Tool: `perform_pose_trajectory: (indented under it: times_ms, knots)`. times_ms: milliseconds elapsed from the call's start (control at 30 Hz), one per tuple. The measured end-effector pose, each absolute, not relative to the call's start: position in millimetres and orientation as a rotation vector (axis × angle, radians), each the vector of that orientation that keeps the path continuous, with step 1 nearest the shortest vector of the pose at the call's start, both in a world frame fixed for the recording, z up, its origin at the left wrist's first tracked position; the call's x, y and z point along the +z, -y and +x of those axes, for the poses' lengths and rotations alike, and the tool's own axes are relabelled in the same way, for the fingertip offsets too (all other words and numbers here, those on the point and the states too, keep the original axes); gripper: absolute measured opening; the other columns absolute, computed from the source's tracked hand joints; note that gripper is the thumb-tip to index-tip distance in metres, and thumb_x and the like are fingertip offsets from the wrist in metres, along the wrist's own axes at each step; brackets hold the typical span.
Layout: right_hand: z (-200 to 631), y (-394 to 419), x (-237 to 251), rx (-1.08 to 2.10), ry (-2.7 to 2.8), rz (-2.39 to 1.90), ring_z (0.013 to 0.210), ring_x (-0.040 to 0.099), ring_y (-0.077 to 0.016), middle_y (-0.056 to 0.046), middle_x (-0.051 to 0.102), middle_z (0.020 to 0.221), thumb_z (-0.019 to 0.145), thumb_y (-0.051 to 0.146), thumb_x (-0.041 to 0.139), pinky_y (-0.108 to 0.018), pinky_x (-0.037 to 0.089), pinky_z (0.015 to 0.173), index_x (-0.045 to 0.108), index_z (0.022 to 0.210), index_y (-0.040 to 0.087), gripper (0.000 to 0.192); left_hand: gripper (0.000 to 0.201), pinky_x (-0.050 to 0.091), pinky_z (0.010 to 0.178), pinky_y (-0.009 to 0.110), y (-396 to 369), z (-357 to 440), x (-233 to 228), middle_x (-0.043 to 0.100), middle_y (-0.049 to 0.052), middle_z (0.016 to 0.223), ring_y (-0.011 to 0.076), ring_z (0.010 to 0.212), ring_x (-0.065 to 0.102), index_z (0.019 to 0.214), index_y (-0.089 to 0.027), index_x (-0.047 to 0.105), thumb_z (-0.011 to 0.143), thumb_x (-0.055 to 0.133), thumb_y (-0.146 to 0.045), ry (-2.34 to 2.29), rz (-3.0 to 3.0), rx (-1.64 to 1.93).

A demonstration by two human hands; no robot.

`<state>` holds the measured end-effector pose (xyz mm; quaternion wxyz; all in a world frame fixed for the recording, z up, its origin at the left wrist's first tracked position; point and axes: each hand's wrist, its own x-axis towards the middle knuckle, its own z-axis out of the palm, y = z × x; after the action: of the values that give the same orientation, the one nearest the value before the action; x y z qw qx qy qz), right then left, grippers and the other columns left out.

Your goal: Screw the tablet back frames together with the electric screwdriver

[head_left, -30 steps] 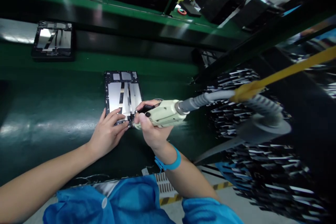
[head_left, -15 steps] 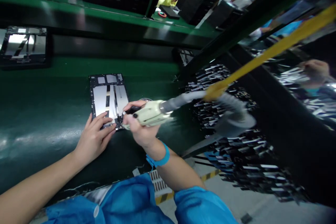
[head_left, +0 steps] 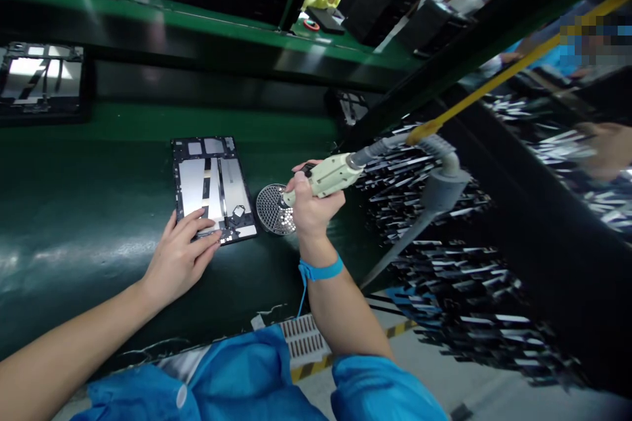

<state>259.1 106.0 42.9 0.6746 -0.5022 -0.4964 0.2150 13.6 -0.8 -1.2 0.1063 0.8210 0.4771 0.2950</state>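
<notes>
Pale-green tool [head_left: 333, 176] clenched in right hand [head_left: 313, 209], nose at perforated disc [head_left: 270, 209]; left hand [head_left: 178, 253] spread over lower edge of open device [head_left: 191, 179] on green bench [head_left: 99, 210]; slanted push could skid disc, uneven finger pressure shift device.

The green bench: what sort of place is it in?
Probably an electronics assembly or repair workshop: an opened flat device lies under the left hand, the right hand grips a pale tool, and a second device sits farther back.
</notes>
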Motion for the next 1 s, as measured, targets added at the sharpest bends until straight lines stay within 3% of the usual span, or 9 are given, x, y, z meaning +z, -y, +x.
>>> perform_pose_trajectory:
  times_ms: [267,467,600,733,867,1000]
  knots:
    - [262.7,-109.3,36.8,0.49,1.124,-1.124,0.052,0.061,-0.011,0.001,0.069,0.078,0.083,0.032,0.073,-0.029,0.055,0.054,0.062,0.097,0.019,0.022,0.022,0.04,0.114,0.068,0.8,14.5,-1.3,0.071,0.011,0.124,0.0333,0.135,0.058,0.116,-0.024,0.074,0.102,0.057,-0.022,-1.401,2.416,0.88]
    - [245.4,-94.3,69.6,0.53,1.057,-0.932,0.048,0.06,-0.0096,0.001,0.068,0.083,0.086,0.022,0.07,-0.027,0.05,0.047,0.062,0.094,0.021,0.011,0.027,0.036,0.117,0.068,0.7,17.5,0.1,0.071,0.013,0.126,0.0357,0.136,0.058,0.123,-0.021,0.07,0.099,0.064,-0.03,-1.417,2.35,0.887]
    - [211.9,-65.6,82.6,0.729,1.122,-0.839,0.05,0.062,-0.0096,0.002,0.067,0.089,0.088,0.021,0.067,-0.027,0.052,0.047,0.061,0.104,0.025,0.017,0.031,0.033,0.119,0.067,-0.1,17.4,-0.9,0.071,0.013,0.127,0.0358,0.137,0.056,0.125,-0.02,0.068,0.096,0.068,-0.032,-1.399,2.338,0.879]
    - [185.3,-45.1,71.6,0.966,1.262,-0.792,0.059,0.064,-0.0114,-0.001,0.068,0.096,0.087,0.025,0.071,-0.029,0.058,0.054,0.061,0.107,0.025,0.022,0.034,0.032,0.119,0.066,-1.3,16.3,-1.4,0.07,0.012,0.128,0.0354,0.138,0.055,0.125,-0.02,0.067,0.094,0.071,-0.033,-1.377,2.343,0.89]
    - [177.3,-42.8,61.2,1.012,1.315,-0.803,0.077,0.07,-0.0176,-0.003,0.067,0.097,0.086,0.024,0.071,-0.036,0.063,0.066,0.063,0.107,0.024,0.023,0.035,0.031,0.12,0.065,-2.0,17.3,0.5,0.069,0.012,0.131,0.0344,0.138,0.055,0.127,-0.023,0.066,0.095,0.07,-0.035,-1.37,2.336,0.896]
    - [176.7,-44.3,58.3,1.012,1.335,-0.799,0.079,0.071,-0.0185,-0.003,0.067,0.096,0.087,0.022,0.069,-0.038,0.064,0.069,0.063,0.108,0.025,0.022,0.035,0.03,0.12,0.064,-2.1,18.6,1.7,0.069,0.012,0.132,0.0342,0.138,0.055,0.129,-0.024,0.066,0.095,0.069,-0.034,-1.378,2.321,0.9]
